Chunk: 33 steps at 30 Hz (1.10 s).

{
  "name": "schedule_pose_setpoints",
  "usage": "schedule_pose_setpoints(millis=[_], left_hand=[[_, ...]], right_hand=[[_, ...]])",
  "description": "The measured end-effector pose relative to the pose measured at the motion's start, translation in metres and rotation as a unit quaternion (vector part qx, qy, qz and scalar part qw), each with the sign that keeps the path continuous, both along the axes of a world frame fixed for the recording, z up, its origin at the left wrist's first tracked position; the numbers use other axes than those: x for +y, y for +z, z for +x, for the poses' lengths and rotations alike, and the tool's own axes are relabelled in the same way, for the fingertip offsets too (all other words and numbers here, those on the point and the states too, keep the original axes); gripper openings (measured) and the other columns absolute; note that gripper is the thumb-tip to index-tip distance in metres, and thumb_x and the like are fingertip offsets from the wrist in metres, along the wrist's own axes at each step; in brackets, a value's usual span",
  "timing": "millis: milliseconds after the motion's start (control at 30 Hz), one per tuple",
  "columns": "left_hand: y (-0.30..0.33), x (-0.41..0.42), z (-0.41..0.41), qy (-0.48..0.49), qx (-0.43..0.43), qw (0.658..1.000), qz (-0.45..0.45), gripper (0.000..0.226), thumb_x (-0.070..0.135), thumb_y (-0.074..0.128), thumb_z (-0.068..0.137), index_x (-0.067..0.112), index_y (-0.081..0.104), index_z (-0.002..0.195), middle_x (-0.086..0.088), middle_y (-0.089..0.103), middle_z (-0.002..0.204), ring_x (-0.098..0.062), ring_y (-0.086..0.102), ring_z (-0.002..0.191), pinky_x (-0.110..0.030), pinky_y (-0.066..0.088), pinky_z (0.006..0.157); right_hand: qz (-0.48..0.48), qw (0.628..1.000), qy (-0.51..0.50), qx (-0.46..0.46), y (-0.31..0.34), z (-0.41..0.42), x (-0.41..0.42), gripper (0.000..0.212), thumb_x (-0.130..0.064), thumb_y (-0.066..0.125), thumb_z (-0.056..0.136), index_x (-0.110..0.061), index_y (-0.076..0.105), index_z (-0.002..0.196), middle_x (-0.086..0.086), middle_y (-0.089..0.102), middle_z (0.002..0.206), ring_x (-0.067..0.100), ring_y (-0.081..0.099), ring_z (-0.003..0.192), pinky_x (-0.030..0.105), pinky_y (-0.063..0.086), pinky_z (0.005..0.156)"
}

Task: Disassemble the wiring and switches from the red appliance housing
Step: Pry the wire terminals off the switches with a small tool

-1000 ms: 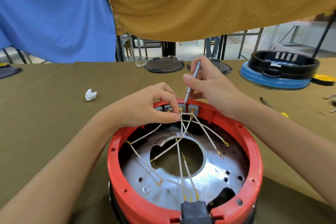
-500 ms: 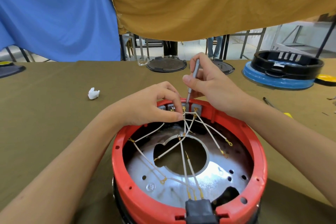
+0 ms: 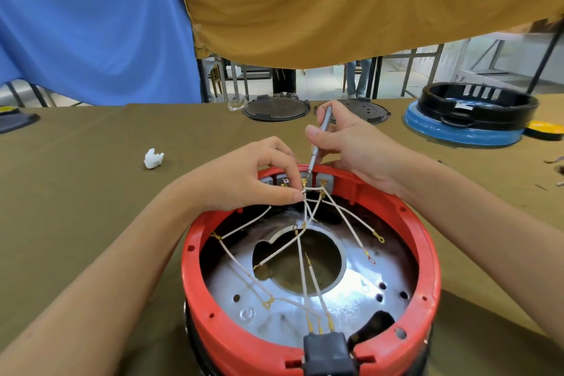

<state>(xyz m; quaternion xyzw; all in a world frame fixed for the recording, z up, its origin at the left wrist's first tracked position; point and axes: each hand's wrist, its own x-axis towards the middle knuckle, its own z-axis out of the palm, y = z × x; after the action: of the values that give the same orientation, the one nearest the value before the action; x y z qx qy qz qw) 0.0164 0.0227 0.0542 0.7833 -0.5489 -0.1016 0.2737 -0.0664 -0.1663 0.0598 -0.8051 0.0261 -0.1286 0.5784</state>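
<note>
The round red appliance housing [image 3: 422, 241] lies open-side up on the table in front of me, with a shiny metal plate inside. White wires [image 3: 345, 223] with gold ring terminals fan out from grey switch blocks [image 3: 325, 183] at its far rim to a black plug socket [image 3: 328, 348] at the near rim. My left hand [image 3: 244, 175] pinches a wire beside a gold terminal at the switches. My right hand [image 3: 351, 143] grips a slim grey screwdriver [image 3: 317, 143], its tip down on the switch block.
The table wears an olive cloth [image 3: 76, 207]. A crumpled white scrap [image 3: 153, 158] lies at the left. Two dark round lids [image 3: 276, 107] sit at the far edge, and a black ring on a blue base [image 3: 467, 119] at the far right. Blue and mustard fabric hangs above.
The view has drifted slightly, so the housing sits a little more to the right. Both hands stay at the far rim, with the screwdriver tip still on the switch block.
</note>
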Motion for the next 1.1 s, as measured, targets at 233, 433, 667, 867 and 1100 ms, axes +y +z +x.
schedule_pose_setpoints(millis=[233,433,667,867,1100], left_hand=[[0.001,0.001,0.000,0.006,-0.004,1.000,0.008,0.004,0.047,0.073,0.085,0.043,0.072,0.085,0.023,0.049,0.116,0.005,0.050,0.115,-0.028,0.036,0.105],[0.013,0.010,0.003,0.017,-0.006,0.999,0.036,0.014,0.054,0.077,0.077,0.041,0.073,0.082,0.025,0.054,0.108,0.002,0.056,0.107,-0.028,0.044,0.093],[0.011,0.005,-0.002,0.011,-0.006,1.000,-0.023,0.022,0.053,0.076,0.073,0.041,0.068,0.090,0.022,0.049,0.116,0.001,0.053,0.115,-0.029,0.047,0.098],[0.006,-0.001,-0.006,0.008,-0.012,1.000,-0.023,0.009,0.029,0.078,0.084,0.036,0.074,0.081,0.022,0.060,0.114,0.004,0.057,0.111,-0.018,0.039,0.101],[0.005,-0.003,-0.006,0.010,-0.016,1.000,-0.022,0.013,0.028,0.077,0.084,0.039,0.072,0.078,0.021,0.059,0.112,0.005,0.058,0.106,-0.009,0.037,0.094]], right_hand=[[0.020,0.998,-0.024,-0.053,-0.002,-0.005,0.002,0.014,-0.019,0.058,0.101,-0.016,0.044,0.099,0.000,0.050,0.076,0.004,0.057,0.060,0.032,0.057,0.070],[-0.023,0.993,-0.026,-0.117,0.011,-0.012,0.007,0.014,-0.017,0.056,0.101,-0.014,0.042,0.100,-0.005,0.054,0.063,0.011,0.060,0.060,0.040,0.061,0.072],[-0.146,0.970,-0.044,-0.190,0.001,-0.019,0.023,0.017,-0.020,0.057,0.101,-0.014,0.041,0.099,0.030,0.049,0.083,0.046,0.056,0.077,0.056,0.054,0.070],[-0.175,0.961,-0.060,-0.206,-0.004,-0.018,0.019,0.015,-0.020,0.056,0.101,-0.021,0.042,0.096,0.022,0.052,0.076,0.035,0.059,0.068,0.050,0.053,0.063],[-0.238,0.945,-0.059,-0.218,-0.006,-0.017,0.019,0.022,-0.020,0.058,0.099,-0.029,0.040,0.090,-0.002,0.045,0.066,0.015,0.047,0.058,0.030,0.043,0.057]])
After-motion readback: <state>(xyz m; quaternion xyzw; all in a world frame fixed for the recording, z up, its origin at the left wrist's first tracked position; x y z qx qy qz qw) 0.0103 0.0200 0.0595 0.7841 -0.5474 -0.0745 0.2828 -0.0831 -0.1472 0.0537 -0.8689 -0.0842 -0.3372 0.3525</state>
